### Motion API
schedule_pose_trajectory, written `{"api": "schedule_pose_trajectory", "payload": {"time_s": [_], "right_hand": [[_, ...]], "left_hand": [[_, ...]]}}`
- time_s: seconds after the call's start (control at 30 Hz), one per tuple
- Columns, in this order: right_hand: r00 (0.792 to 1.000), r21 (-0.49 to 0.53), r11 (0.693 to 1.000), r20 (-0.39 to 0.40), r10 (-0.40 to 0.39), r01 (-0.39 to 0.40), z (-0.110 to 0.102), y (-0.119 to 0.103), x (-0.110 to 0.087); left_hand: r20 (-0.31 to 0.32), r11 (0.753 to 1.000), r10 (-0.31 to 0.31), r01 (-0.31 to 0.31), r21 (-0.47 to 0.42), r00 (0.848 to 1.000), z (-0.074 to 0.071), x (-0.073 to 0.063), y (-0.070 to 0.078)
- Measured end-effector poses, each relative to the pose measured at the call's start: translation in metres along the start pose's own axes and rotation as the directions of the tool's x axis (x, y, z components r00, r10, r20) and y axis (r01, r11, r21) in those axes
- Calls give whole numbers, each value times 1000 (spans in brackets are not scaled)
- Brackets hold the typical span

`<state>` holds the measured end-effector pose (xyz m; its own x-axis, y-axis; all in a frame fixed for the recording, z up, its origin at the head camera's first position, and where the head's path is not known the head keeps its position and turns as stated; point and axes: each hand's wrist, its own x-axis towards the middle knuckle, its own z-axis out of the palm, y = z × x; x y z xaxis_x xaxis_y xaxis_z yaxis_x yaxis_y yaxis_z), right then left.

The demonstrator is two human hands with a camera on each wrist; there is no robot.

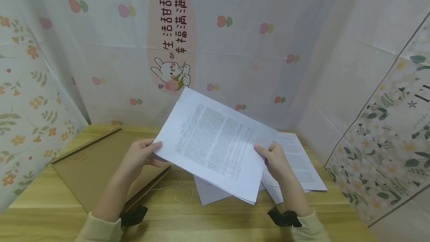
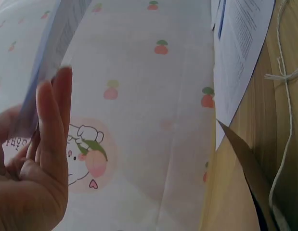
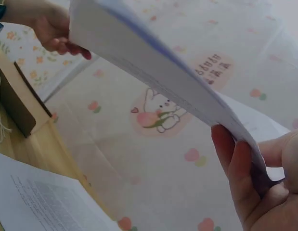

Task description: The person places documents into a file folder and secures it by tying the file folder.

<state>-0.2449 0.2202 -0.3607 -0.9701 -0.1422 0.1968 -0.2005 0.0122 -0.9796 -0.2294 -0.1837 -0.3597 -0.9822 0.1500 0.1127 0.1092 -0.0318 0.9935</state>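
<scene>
Both hands hold up a stack of printed paper (image 1: 215, 141), tilted above the table. At its left edge the left hand (image 1: 141, 154) pinches it, thumb on top and fingers underneath. On the opposite edge the right hand (image 1: 275, 160) grips it the same way, its thumb on the printed face. In the right wrist view, the stack (image 3: 153, 62) is seen from below, with the fingers (image 3: 240, 163) of the right hand against its underside. The left wrist view shows the stack (image 2: 52, 53) nearly edge-on between the thumb and fingers of the left hand (image 2: 38, 159).
A brown kraft document folder (image 1: 97, 163) lies on the wooden table (image 1: 188, 219) at the left, with a thin white string (image 1: 183, 193) beside it. More printed sheets (image 1: 299, 160) lie at the right and partly under the held stack. A patterned curtain (image 1: 235, 47) hangs behind.
</scene>
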Motion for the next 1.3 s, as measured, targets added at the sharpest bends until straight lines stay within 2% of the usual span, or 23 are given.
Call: {"api": "schedule_pose_trajectory", "payload": {"time_s": [0.17,0.3,0.37,0.47,0.67,0.93,1.03,1.17,1.3], "right_hand": [[996,-8,999,88,-34,35,-6,1,-4],[994,0,1000,112,14,-14,0,6,-7],[993,5,998,100,57,-58,4,9,-8],[989,7,993,96,115,-116,10,14,-12],[966,-15,986,196,168,-168,18,19,-20],[955,6,979,221,200,-206,24,23,-33],[949,10,975,229,216,-224,26,25,-38],[958,7,977,201,206,-212,26,26,-41],[966,-3,979,164,202,-204,23,25,-41]], "left_hand": [[167,999,-31,32,-2,986,-5,-4,-3],[247,999,-45,48,-5,968,-7,-6,-8],[254,999,-32,35,-5,967,-7,-8,-11],[233,1000,-4,6,-9,972,-8,-11,-14],[198,1000,-10,12,-9,980,-10,-16,-15],[288,999,-19,7,42,958,-16,-19,-15],[287,997,-47,26,75,957,-19,-20,-16],[266,987,-67,24,162,962,-26,-22,-19],[276,965,-40,-35,261,960,-36,-26,-20]]}}
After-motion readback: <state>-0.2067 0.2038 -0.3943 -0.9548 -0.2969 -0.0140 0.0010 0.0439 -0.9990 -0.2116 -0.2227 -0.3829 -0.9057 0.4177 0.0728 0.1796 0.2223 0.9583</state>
